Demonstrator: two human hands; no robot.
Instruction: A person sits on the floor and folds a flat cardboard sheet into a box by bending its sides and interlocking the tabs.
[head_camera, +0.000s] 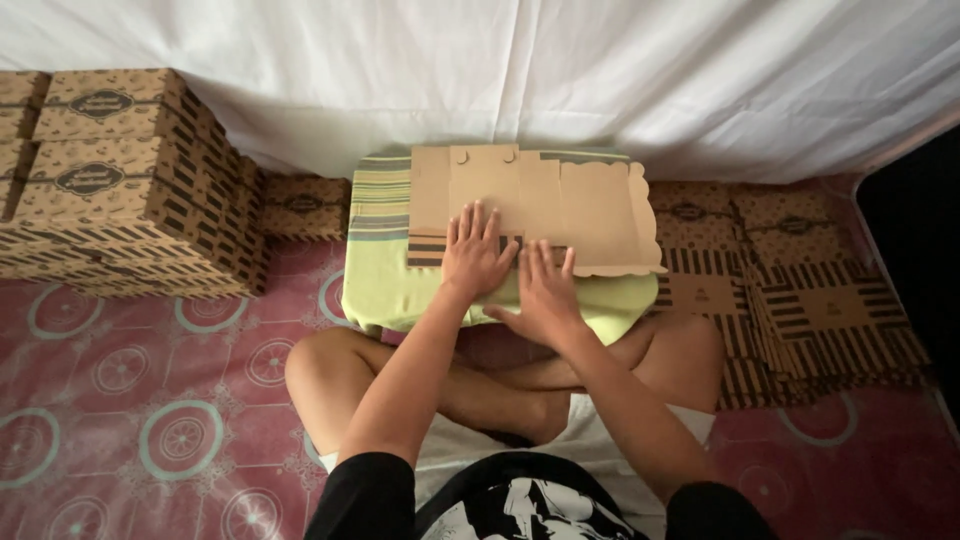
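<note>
A flat, unfolded brown cardboard box blank (560, 205) with striped print and a scalloped right edge lies on a yellow-green cushion (385, 285) in front of my crossed legs. My left hand (475, 255) presses flat on the near left part of the blank, fingers spread. My right hand (545, 290) lies flat beside it on the blank's near edge, fingers pointing away from me. Neither hand grips anything.
Assembled patterned brown boxes (120, 180) are stacked at the left, with one more (305, 205) against the white sheet. A pile of flat box blanks (800, 290) lies at the right. The floor has a red patterned mat (130, 390).
</note>
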